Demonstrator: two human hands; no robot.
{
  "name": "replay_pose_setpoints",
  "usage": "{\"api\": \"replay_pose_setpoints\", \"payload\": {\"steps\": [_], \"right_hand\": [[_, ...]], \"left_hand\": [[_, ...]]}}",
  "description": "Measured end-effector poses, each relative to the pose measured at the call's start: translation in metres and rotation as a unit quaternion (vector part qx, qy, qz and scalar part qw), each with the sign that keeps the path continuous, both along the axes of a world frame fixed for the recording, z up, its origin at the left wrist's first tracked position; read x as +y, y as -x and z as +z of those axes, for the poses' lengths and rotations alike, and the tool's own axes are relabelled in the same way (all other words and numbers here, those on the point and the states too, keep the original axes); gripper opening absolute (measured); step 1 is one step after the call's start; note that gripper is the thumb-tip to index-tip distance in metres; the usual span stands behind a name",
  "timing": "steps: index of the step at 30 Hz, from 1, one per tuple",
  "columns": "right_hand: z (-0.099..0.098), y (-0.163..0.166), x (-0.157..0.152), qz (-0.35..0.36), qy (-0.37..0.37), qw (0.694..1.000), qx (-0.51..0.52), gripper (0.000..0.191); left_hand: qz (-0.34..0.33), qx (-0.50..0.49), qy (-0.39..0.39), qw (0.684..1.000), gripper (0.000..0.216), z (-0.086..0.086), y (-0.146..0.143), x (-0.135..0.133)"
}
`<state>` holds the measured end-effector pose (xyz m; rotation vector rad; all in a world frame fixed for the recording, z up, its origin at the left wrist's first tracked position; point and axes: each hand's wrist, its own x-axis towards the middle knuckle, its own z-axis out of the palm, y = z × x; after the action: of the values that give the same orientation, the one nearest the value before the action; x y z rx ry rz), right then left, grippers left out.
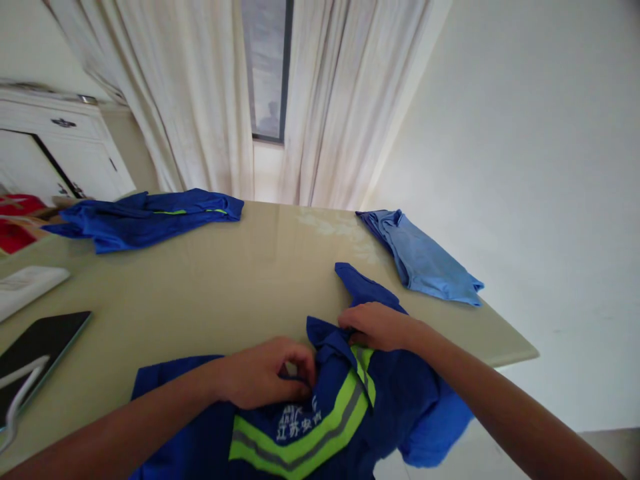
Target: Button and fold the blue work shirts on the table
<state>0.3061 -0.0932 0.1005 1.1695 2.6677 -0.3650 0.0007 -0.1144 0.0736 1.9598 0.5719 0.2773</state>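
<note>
A dark blue work shirt (pixel 320 427) with yellow-green and grey reflective stripes and white lettering lies at the near edge of the beige table (pixel 240 287). My left hand (pixel 265 373) is closed, pinching the blue fabric near the collar. Just right of it, my right hand (pixel 375 325) rests curled on a fold of the same shirt, gripping the cloth where a sleeve (pixel 363 287) sticks out toward the far side. Part of the shirt hangs over the table's right edge.
A folded blue garment with yellow trim (pixel 145 220) lies at the far left. A lighter blue folded garment (pixel 425 260) sits at the far right corner. A dark tablet with a white cable (pixel 35 353) and a white object (pixel 25 283) lie left. Curtains and a white cabinet stand behind.
</note>
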Motion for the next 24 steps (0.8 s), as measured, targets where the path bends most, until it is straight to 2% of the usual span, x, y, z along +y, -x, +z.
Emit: {"api": "replay_pose_setpoints", "payload": {"steps": [1, 2, 3, 5, 7, 8, 9, 11, 13, 16, 19, 21, 24], "right_hand": [[0.015, -0.007, 0.002, -0.018, -0.044, 0.999, -0.004, 0.006], [0.031, -0.016, 0.007, -0.051, -0.099, 0.994, 0.005, 0.005], [0.044, -0.025, 0.014, -0.093, -0.162, 0.982, 0.022, 0.006], [0.063, -0.04, 0.036, -0.189, -0.289, 0.936, 0.069, 0.004], [0.064, -0.043, 0.064, -0.284, -0.39, 0.868, 0.115, 0.01], [0.058, -0.041, 0.078, -0.322, -0.405, 0.846, 0.127, 0.013], [0.049, -0.037, 0.091, -0.345, -0.399, 0.839, 0.134, 0.018], [0.023, -0.029, 0.107, -0.333, -0.351, 0.863, 0.143, 0.038], [-0.006, -0.025, 0.108, -0.282, -0.296, 0.899, 0.156, 0.05], [-0.045, -0.031, 0.091, -0.251, -0.237, 0.926, 0.154, 0.048], [-0.075, -0.039, 0.069, -0.238, -0.185, 0.947, 0.113, 0.065], [-0.09, -0.038, 0.063, -0.235, -0.147, 0.957, 0.088, 0.075], [-0.106, -0.026, 0.071, -0.257, -0.121, 0.956, 0.073, 0.079]], "left_hand": [[0.041, 0.011, -0.053, 0.998, 0.012, 0.015, 0.008, 0.009], [0.101, 0.014, -0.14, 0.985, 0.015, 0.032, 0.017, 0.019], [0.174, 0.003, -0.242, 0.955, 0.018, 0.048, 0.025, 0.032], [0.305, -0.03, -0.426, 0.851, 0.022, 0.077, 0.036, 0.064], [0.368, -0.027, -0.541, 0.756, 0.028, 0.093, 0.037, 0.1], [0.376, -0.008, -0.576, 0.726, 0.03, 0.094, 0.035, 0.119], [0.372, 0.023, -0.596, 0.711, 0.032, 0.091, 0.031, 0.135], [0.372, 0.087, -0.588, 0.713, 0.04, 0.073, 0.025, 0.157], [0.365, 0.133, -0.533, 0.751, 0.045, 0.04, 0.025, 0.161], [0.3, 0.203, -0.427, 0.828, 0.058, -0.023, 0.036, 0.137], [0.261, 0.272, -0.375, 0.847, 0.077, -0.075, 0.052, 0.113], [0.244, 0.28, -0.372, 0.85, 0.078, -0.094, 0.062, 0.116], [0.223, 0.268, -0.379, 0.857, 0.074, -0.1, 0.077, 0.153]]}}
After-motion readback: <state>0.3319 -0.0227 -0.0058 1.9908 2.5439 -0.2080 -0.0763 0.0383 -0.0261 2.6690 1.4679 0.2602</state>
